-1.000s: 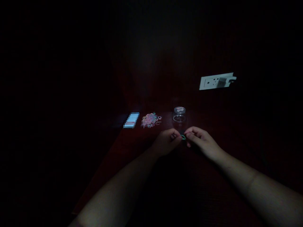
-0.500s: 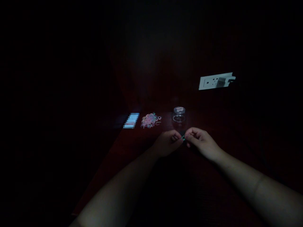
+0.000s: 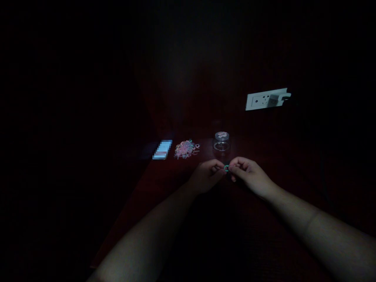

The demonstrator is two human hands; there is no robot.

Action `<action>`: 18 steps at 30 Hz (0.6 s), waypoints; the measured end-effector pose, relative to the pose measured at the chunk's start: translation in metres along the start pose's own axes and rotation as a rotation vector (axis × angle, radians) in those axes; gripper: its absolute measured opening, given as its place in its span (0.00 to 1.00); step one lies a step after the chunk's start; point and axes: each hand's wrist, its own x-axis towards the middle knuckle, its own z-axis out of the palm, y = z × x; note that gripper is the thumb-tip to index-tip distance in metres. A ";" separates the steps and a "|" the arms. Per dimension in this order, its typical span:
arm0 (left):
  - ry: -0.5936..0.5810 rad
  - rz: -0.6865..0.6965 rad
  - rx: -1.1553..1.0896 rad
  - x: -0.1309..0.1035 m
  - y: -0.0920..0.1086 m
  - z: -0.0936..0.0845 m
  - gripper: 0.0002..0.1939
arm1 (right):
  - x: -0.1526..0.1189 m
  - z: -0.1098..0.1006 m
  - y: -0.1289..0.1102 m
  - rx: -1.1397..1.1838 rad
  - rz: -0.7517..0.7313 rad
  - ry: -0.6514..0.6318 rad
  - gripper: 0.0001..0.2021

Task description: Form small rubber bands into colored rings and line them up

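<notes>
Between my two hands is a small green rubber band (image 3: 226, 168), showing as a little ring. My left hand (image 3: 207, 175) pinches its left side between thumb and fingertips. On the other side, my right hand (image 3: 249, 175) pinches it with thumb and forefinger, the other fingers curled. A loose pile of thin pastel rubber bands (image 3: 185, 149) lies on the table beyond my left hand. Just past my fingertips stands a clear round jar (image 3: 221, 145) with its lid on; a pinkish label or pattern shows on the lid.
A lit phone (image 3: 162, 149) lies left of the pile, near the left edge of the dark red table (image 3: 143, 192). On the wall at the back right is a white socket panel (image 3: 258, 102) with a plug in it. The surroundings are very dark.
The green rubber band now shows as a rounder ring, where before it looked like short strands. My hands have shifted slightly, and the whole view has moved a little.
</notes>
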 end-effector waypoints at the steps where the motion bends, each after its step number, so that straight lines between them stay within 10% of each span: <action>1: 0.005 -0.006 0.003 0.000 0.000 0.000 0.10 | 0.000 0.000 0.001 -0.004 0.000 0.002 0.16; 8: 0.024 -0.051 0.008 0.002 -0.005 0.005 0.09 | 0.003 -0.003 0.009 -0.141 -0.022 0.038 0.15; 15: 0.392 -0.161 0.337 0.013 -0.027 -0.018 0.13 | 0.017 -0.014 0.020 -0.613 -0.213 0.194 0.07; 18: 0.326 -0.188 0.499 0.014 -0.032 -0.025 0.17 | 0.025 -0.012 0.023 -0.825 -0.280 0.193 0.06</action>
